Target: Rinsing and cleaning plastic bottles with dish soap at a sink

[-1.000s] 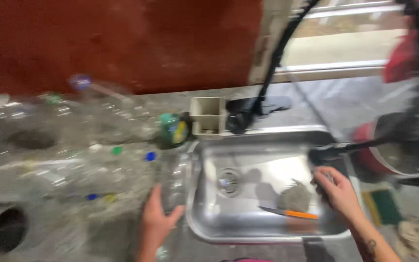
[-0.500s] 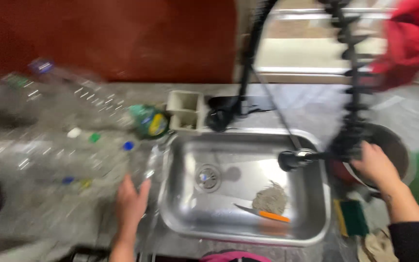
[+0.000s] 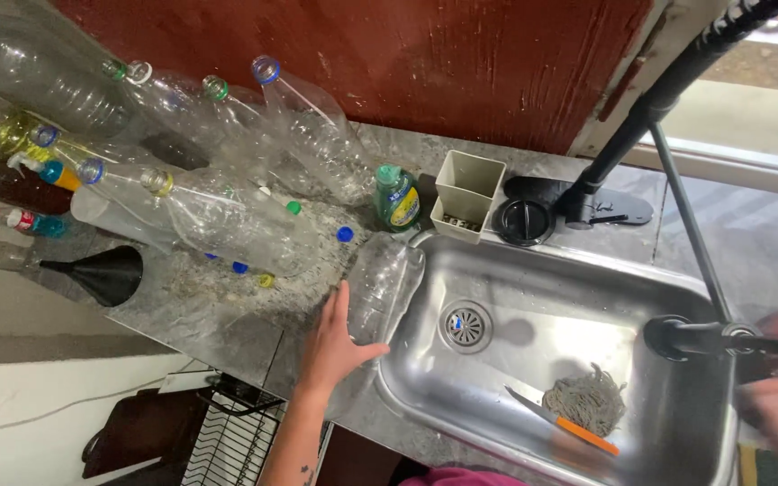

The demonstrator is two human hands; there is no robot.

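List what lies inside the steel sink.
In the sink: a drain strainer, an orange-handled knife, and a grey scrubber tangle. What lies beneath the scrubber is hidden.

A: State the wall finish.
B: Dark red wall (image 3: 461, 63) behind a grey speckled stone tabletop (image 3: 218, 306).
A: State the light source.
B: Daylight enters through a window (image 3: 749, 117) at upper right. A pale floor (image 3: 38, 396) lies below the tabletop edge.
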